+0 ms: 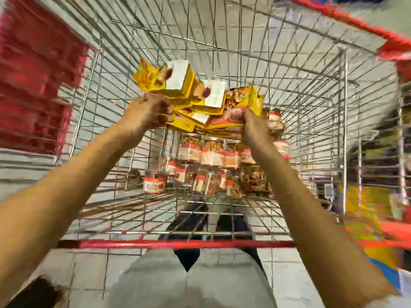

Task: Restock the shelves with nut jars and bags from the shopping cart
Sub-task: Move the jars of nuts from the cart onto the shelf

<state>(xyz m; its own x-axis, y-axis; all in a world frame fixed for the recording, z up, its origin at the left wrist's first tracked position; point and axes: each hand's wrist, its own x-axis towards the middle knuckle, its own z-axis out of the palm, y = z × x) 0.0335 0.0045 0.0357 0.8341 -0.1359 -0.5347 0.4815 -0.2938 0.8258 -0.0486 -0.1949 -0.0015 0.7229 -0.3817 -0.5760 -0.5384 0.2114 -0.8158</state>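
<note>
A fanned stack of yellow nut bags point(195, 101) hangs above the wire shopping cart point(311, 90), held between both hands. My left hand point(146, 112) grips the stack's left end. Its right end is gripped by my right hand point(253, 127). Below the bags, several clear nut jars point(211, 152) with red and white labels lie piled on the cart's floor. One more jar point(275, 121) shows just right of my right hand. The picture is blurred by motion.
The cart's red handle bar point(178, 243) runs across in front of my body. Red packs fill a shelf point(35, 85) at the left. Shelving with yellow goods point(373, 196) stands at the right. Pale floor tiles lie under the cart.
</note>
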